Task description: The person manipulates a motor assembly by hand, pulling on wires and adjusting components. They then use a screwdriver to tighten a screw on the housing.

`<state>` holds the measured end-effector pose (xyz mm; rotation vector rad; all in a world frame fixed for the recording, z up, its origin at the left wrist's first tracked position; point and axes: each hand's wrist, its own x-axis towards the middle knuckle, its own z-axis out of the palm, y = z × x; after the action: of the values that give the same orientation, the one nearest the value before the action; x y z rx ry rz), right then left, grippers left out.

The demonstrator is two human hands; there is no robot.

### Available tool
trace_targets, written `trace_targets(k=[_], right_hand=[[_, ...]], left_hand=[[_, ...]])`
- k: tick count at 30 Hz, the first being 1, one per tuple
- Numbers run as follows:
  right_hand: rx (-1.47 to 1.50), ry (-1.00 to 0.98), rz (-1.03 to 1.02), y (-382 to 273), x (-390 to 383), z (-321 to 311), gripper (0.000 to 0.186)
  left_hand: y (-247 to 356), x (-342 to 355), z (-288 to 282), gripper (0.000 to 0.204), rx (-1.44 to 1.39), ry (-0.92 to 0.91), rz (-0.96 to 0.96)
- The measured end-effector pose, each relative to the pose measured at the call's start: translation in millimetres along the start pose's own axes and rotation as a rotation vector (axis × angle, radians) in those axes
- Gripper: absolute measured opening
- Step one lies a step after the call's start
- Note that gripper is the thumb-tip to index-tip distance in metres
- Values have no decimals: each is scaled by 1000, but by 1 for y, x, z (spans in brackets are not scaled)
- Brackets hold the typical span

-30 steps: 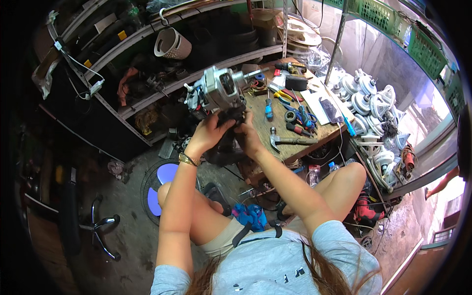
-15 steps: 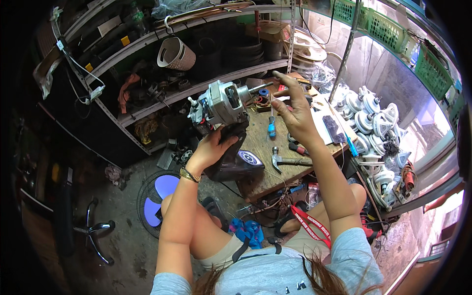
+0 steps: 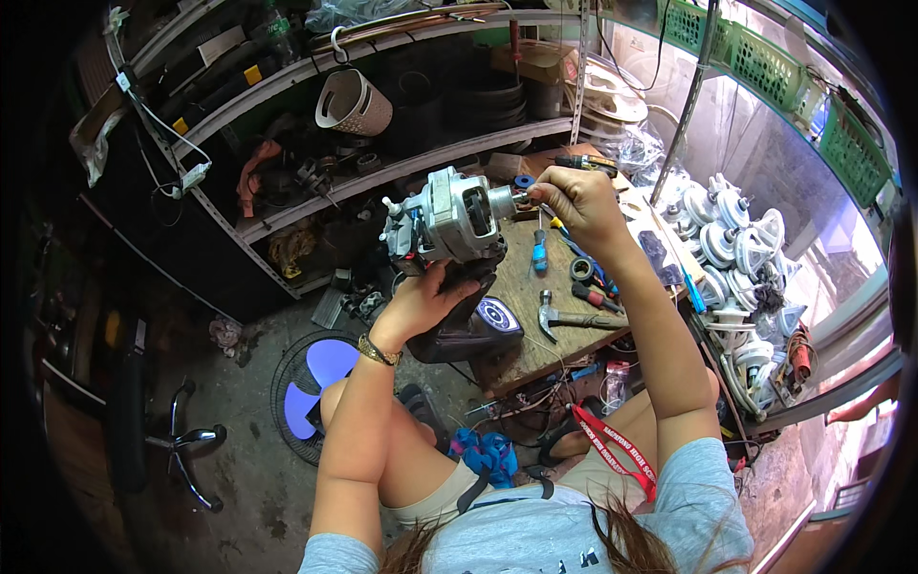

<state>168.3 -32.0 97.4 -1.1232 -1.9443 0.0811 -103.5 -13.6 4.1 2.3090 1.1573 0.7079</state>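
A grey metal fan motor (image 3: 448, 218) sits tilted on top of a black fan stand (image 3: 457, 342), above the near left part of the wooden table. My left hand (image 3: 421, 308) is wrapped round the stand's neck just below the motor, with a gold watch on that wrist. At the motor's right end, my right hand (image 3: 585, 206) is closed, fingers pinched on the thin motor shaft (image 3: 520, 199). The fingertips cover the end of the shaft. White and coloured parts show at the motor's back, on its left.
On the wooden table (image 3: 512, 373) lie a blue screwdriver (image 3: 539, 254), a hammer (image 3: 585, 322) and a black roll (image 3: 580, 269). White round plastic parts (image 3: 722, 237) are heaped at right. A fan guard with purple blades (image 3: 330, 362) lies on the floor. Metal shelves (image 3: 382, 170) stand behind.
My right hand was open with fingers spread beside the shaft; it has closed onto the shaft. The motor and my left hand sit slightly farther right in view.
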Motion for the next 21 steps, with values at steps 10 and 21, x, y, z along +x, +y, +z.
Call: trace_targets(k=[10, 21], right_hand=[[281, 5, 30, -2, -7, -4, 11], [284, 171, -16, 5, -11, 7, 19]], left_hand=[[1, 7, 3, 57, -41, -66, -94], [-1, 11, 2, 51, -113, 19, -85]])
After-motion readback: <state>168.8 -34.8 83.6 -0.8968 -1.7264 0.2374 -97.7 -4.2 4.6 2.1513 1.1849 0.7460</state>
